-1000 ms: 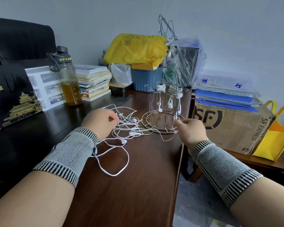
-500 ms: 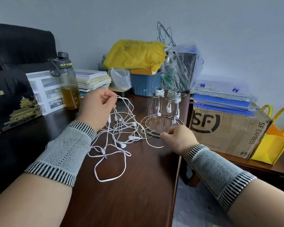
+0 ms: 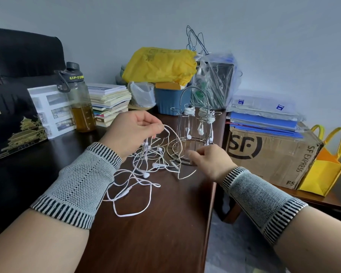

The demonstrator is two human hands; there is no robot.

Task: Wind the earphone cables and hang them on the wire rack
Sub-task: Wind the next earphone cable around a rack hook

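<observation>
Grey-blue wall (image 3: 264, 36) behind everything. Dark wood table (image 3: 156, 233) fills the middle; its right edge drops to a grey floor (image 3: 234, 243). Black chair (image 3: 22, 56) at far left. Right of the table, on a lower wooden stand (image 3: 323, 201): SF Express cardboard box (image 3: 268, 154) with blue folders (image 3: 264, 123) stacked on top, yellow tote bag (image 3: 323, 174) just beside it.

Back of the table, left to right: black box with gold pagoda print (image 3: 14, 123), water bottle (image 3: 79, 99) part full of amber liquid, book stack (image 3: 108, 103), blue tub (image 3: 171, 101) under a yellow plastic bag (image 3: 159, 66), clear plastic bag (image 3: 217, 79).

Wire rack (image 3: 193, 125) stands upright near the right table edge; three wound white bundles hang from its top ring, earbuds dangling.

Loose tangle of earphone cables (image 3: 146, 170) on the table, left of and touching the rack base.

Left hand (image 3: 130, 133) raised over the tangle, fingertips pinching a cable strand. Right hand (image 3: 211, 162) low at the rack base, fingers curled; blurred, can't tell if it holds cable. Hands apart. Knit wrist sleeves on both forearms.
</observation>
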